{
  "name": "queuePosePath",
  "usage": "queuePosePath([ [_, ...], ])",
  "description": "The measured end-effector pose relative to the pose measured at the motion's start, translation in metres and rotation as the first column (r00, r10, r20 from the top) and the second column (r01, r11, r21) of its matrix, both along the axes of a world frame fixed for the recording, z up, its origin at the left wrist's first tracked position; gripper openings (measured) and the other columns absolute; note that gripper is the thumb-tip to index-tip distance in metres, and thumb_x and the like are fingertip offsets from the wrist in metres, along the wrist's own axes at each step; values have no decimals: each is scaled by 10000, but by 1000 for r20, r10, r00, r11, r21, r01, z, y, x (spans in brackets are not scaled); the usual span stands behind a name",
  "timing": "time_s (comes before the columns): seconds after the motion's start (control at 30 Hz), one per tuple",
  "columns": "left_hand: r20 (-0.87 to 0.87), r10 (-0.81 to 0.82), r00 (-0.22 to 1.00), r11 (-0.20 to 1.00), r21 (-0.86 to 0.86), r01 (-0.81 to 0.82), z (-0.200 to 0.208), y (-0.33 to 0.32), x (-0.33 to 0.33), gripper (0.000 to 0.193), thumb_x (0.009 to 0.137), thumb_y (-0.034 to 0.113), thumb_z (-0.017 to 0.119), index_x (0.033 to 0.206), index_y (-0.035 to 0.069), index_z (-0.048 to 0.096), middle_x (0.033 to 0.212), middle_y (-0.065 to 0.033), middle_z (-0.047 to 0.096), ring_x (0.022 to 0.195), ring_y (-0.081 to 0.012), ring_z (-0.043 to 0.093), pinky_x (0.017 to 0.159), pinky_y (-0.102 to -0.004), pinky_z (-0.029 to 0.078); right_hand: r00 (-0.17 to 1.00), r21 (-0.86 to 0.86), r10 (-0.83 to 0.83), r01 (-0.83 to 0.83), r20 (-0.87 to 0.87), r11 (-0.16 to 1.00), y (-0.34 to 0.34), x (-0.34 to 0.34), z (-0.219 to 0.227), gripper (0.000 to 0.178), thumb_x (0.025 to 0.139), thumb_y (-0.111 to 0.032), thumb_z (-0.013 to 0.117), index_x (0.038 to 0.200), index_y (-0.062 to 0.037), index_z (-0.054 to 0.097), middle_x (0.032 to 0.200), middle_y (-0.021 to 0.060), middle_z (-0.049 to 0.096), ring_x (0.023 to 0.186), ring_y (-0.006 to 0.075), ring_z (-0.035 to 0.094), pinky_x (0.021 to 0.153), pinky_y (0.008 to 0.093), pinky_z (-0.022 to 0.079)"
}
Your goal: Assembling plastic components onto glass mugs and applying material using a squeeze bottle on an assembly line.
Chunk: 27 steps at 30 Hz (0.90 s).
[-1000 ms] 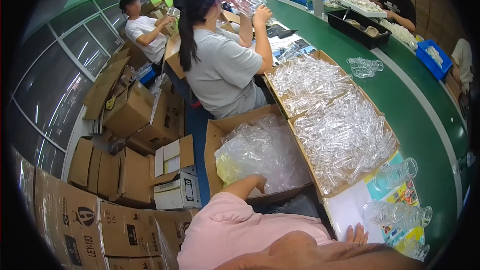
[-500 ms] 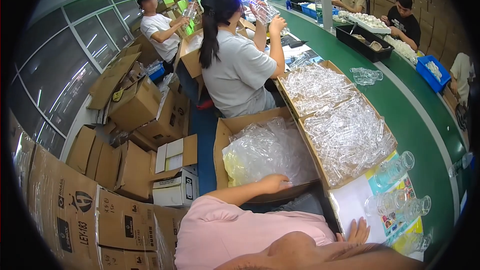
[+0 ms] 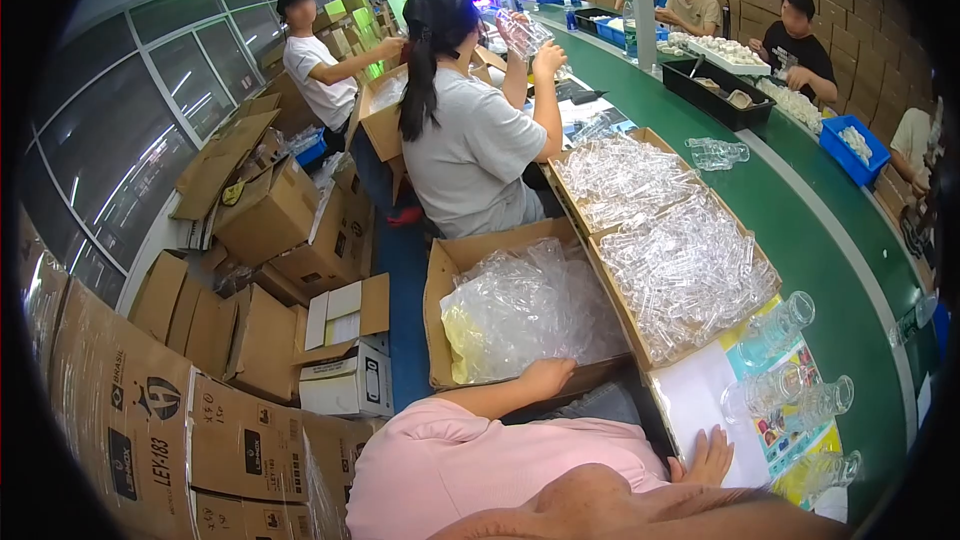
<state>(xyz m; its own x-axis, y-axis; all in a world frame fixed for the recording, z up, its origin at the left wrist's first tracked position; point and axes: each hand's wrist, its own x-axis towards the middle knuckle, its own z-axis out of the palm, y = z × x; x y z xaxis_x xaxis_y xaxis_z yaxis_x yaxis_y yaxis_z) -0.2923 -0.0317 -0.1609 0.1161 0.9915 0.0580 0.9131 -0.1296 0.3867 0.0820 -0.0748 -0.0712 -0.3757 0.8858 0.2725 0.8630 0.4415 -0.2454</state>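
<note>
My left hand (image 3: 549, 377) rests at the near rim of an open brown carton (image 3: 437, 280); its fingertips are mostly hidden there. Inside the carton lies a heap of clear plastic bags (image 3: 530, 302). My right hand (image 3: 708, 458) lies open, fingers spread, on a white sheet (image 3: 690, 402) at the edge of the workbench. Beyond that hand, clear bottles lie on a colourful printed sheet: one bottle (image 3: 778, 325) near the tray, others (image 3: 760, 395) closer, and one (image 3: 820, 472) at the near end. A shallow cardboard tray (image 3: 640, 348) holds heaps of small clear plastic parts (image 3: 690, 275).
A green conveyor belt (image 3: 810, 250) runs along the right, with a lone clear bottle (image 3: 717, 153) on it. Ahead, a co-worker in a grey shirt (image 3: 470, 150) holds a clear bottle (image 3: 525, 32) up. Stacked cartons (image 3: 110, 380) fill the left. Co-workers sit across the belt.
The view has shifted slightly. Both my hands stay about where they were. A far co-worker in white, earlier holding a clear bottle, now reaches an arm forward.
</note>
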Motion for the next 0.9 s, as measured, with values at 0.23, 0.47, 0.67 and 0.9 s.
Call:
queuePosePath([
  [0.23,-50,0,999,998,62,3,5,-3,4,115,831,173,495,853,61,481,763,-143,572,730,-325,576,627,-432,460,1000,23,17,-17,-23,1000,1,4,-5,724,608,-303,705,1191,15,414,1283,256,335,1229,399,283,1030,535,173],
  [0.47,-49,-16,999,998,68,19,5,-1,6,121,830,178,497,860,61,483,767,-142,575,730,-327,575,622,-434,459,1000,-16,-23,23,-17,1000,1,3,0,726,601,-307,712,1192,-5,419,1291,239,336,1225,392,289,1027,537,177],
  [0.67,-77,13,997,1000,-23,-15,10,0,4,157,845,213,487,908,72,514,853,-144,599,791,-326,584,665,-427,468,996,-72,-61,56,-64,996,0,-8,25,670,618,-247,715,1168,14,433,1295,223,352,1228,374,293,1044,508,171],
  [0.9,-165,-110,980,981,-177,81,29,8,-2,214,832,235,512,957,65,550,872,-165,594,822,-345,576,705,-429,462,993,-72,-70,63,-94,995,-7,-8,28,639,620,-230,721,1148,14,456,1279,218,369,1221,359,310,1041,500,179],
])
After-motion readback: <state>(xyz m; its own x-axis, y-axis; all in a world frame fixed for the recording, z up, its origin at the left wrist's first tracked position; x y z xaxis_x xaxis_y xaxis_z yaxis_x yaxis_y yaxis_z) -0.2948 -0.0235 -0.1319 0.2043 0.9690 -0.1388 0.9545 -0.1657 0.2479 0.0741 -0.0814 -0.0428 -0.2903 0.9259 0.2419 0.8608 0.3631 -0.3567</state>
